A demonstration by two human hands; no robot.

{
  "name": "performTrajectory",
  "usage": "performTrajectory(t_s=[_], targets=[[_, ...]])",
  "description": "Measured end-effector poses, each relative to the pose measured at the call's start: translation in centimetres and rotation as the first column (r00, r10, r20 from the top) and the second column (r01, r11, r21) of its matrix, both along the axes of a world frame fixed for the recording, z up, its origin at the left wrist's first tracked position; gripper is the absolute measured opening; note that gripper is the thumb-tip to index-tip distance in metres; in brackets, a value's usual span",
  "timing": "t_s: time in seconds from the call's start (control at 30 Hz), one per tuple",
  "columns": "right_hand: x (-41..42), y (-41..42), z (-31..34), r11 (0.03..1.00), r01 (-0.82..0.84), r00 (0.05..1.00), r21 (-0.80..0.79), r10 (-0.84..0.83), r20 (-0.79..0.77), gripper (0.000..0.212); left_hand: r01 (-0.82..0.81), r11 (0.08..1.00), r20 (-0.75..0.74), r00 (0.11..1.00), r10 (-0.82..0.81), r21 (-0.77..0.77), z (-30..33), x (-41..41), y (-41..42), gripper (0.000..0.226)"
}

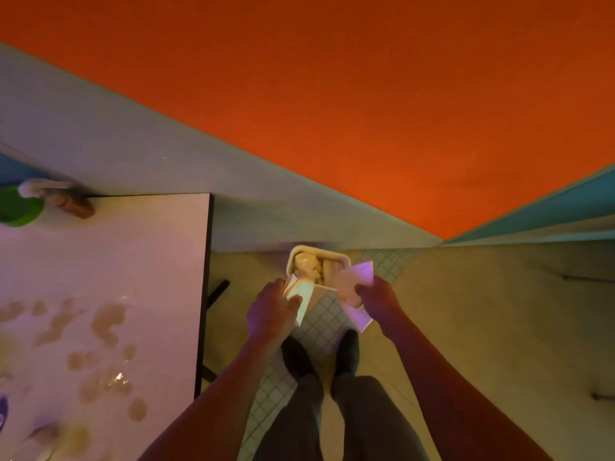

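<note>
Looking straight down here, and both hands are over the bin [316, 249], which sits on the tiled floor [466, 311] at twelve o'clock from the person's shoes [296, 357]. The left grip [273, 314] is clenched round a folded cream paper [304, 299], thumb on top, holding it at the bin's near rim, about seven o'clock of the opening. The right grip [376, 299] pinches a pinkish napkin [359, 274] by its middle at roughly four o'clock of the bin. One corner pokes up over the rim and the other hangs toward the floor.

How far along? Crumpled paper [307, 264] already lies inside the bin, so some rubbish looks to be dealt with. These two pieces are not yet dropped, though. Both are held above or beside the opening, neither is released, and I cannot tell whether either touches the rim.

Over at nine o'clock the tabletop [133, 261] is a different story. Brownish spill marks [106, 319] are spread across it, and a green cup [18, 207] stands at its far corner. So by my reading, letting go of the two papers is the step in hand, and the wiping of that surface is left to do.
</note>
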State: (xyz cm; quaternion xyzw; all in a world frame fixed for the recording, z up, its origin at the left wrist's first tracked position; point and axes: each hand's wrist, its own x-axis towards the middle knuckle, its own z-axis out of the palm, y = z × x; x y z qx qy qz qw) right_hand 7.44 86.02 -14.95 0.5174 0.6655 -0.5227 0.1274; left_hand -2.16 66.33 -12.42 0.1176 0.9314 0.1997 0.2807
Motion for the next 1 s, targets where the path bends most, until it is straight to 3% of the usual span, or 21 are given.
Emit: performTrajectory(t_s=[0.33,0.53,0.73,0.87,1.0], targets=[[-2.1,1.3,-10.1,0.987,0.104,0.994,-0.12,-0.099,0.043,0.047,0.025,0.995,0.013,1.0,-0.023,-0.1,-10.4,-2.5,3.4,0.041],[-3.0,2.5,-17.9,0.978,0.181,0.982,-0.1,-0.174,0.07,0.051,0.011,0.995,0.011,1.0,-0.01,-0.098,-18.2,-3.0,6.0,0.046],[-5.5,3.6,-26.8,0.969,0.188,0.982,-0.159,-0.185,0.034,0.044,-0.002,0.995,-0.015,1.0,0.001,-0.099,-27.1,-4.6,9.1,0.042],[-7.5,3.5,-33.7,0.96,0.218,0.972,-0.175,-0.229,-0.045,0.052,-0.006,0.995,-0.033,0.999,0.003,-0.104,-34.1,-6.1,10.3,0.045],[-9.4,2.7,-41.0,0.935,0.277,0.957,-0.223,-0.288,-0.017,0.056,-0.024,0.995,-0.032,0.999,0.021,-0.096,-41.2,-7.5,10.8,0.049]])
